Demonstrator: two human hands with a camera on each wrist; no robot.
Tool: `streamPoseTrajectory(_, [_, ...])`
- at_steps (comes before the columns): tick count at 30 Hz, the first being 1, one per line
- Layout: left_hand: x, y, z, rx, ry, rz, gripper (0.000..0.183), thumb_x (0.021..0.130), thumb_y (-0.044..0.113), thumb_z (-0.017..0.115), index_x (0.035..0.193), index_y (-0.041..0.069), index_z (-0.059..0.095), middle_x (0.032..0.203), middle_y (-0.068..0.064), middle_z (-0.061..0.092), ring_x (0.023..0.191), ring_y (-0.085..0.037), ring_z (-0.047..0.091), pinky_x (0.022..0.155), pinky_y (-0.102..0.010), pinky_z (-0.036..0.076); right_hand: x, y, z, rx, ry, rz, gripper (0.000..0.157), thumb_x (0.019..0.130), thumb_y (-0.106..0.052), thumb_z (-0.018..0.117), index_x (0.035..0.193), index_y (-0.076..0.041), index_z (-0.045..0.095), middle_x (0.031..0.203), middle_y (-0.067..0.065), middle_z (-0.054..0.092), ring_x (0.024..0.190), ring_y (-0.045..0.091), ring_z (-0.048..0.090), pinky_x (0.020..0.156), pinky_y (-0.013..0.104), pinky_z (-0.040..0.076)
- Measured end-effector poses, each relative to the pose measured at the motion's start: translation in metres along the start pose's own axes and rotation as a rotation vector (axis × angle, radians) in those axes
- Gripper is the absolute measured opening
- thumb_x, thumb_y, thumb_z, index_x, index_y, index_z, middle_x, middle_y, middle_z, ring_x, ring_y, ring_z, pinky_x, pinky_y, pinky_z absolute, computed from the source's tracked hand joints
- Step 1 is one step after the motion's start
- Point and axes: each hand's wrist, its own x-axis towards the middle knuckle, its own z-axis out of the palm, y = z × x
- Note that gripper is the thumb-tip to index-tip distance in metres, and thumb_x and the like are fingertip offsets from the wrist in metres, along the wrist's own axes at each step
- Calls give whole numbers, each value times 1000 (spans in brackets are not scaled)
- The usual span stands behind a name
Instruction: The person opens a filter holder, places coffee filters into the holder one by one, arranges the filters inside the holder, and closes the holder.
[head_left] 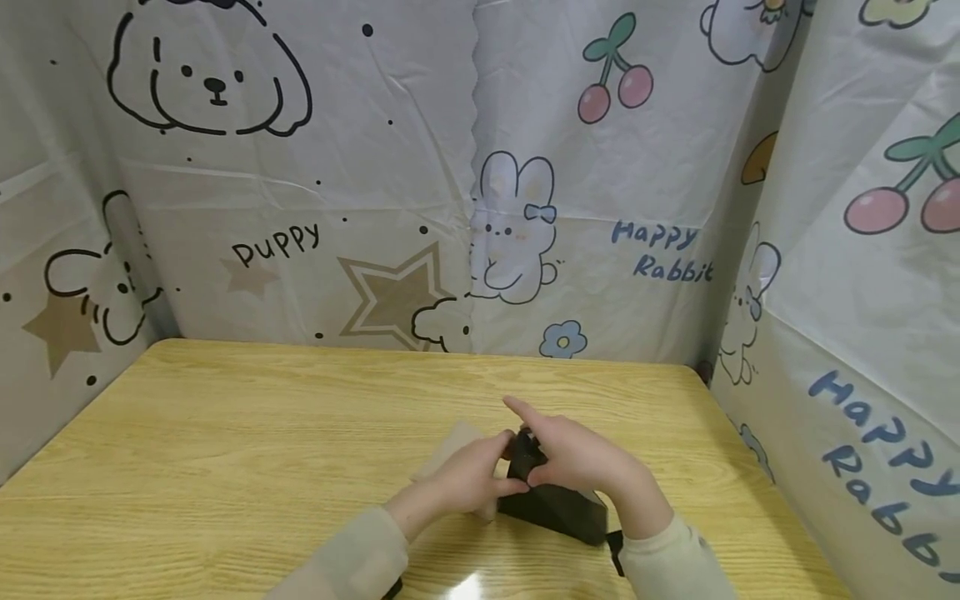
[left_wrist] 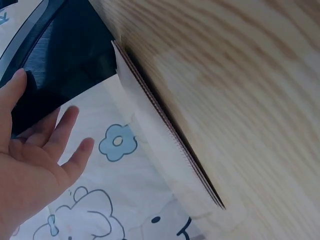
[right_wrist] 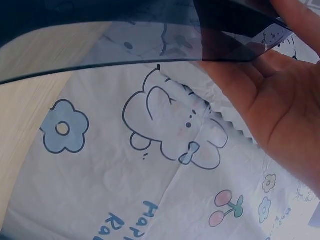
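We see a white cloth (head_left: pixel 405 167) printed with cartoon rabbits, puppies and cherries, hanging along the far edge and sides of a pale wood-grain table (head_left: pixel 262 433). At the table's near side, right of centre, a black wedge-shaped object (head_left: pixel 558 510) with a smoky see-through edge lies between two hands; we cannot tell whether it touches the tabletop. Just to its left is a pale, layered flat piece (head_left: pixel 450 443). The right hand (head_left: pixel 585 457) pinches the object's upper part, index finger stretched out; the left hand (head_left: pixel 468 475) pinches its left side, outer fingers spread.
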Motion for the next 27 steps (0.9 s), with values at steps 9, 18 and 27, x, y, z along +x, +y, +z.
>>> streamPoseTrajectory(9, [-14,-8,-11,-6,-8,16,40,84,22,71,118,12,54,104,1,66,92,-10,63,85,-31,50,8,-12,8,-3,-27,-87,77,77,4,70,144,-7,33,133,16,52,112,25,55,89,40,47])
streamPoseTrajectory(18, [-25,-20,-22,-21,32,42,39,84,19,70,118,6,54,108,-5,64,93,-17,62,82,-35,51,21,-20,15,-70,-9,-137,56,81,-1,70,132,-1,48,127,12,56,117,28,54,96,43,45])
streamPoseTrajectory(27, [-34,-29,-29,-14,51,30,42,85,18,69,123,8,52,111,-3,63,94,-16,62,82,-30,51,30,-25,20,-98,-4,-185,57,83,-5,69,135,-3,46,127,12,56,117,26,53,97,41,44])
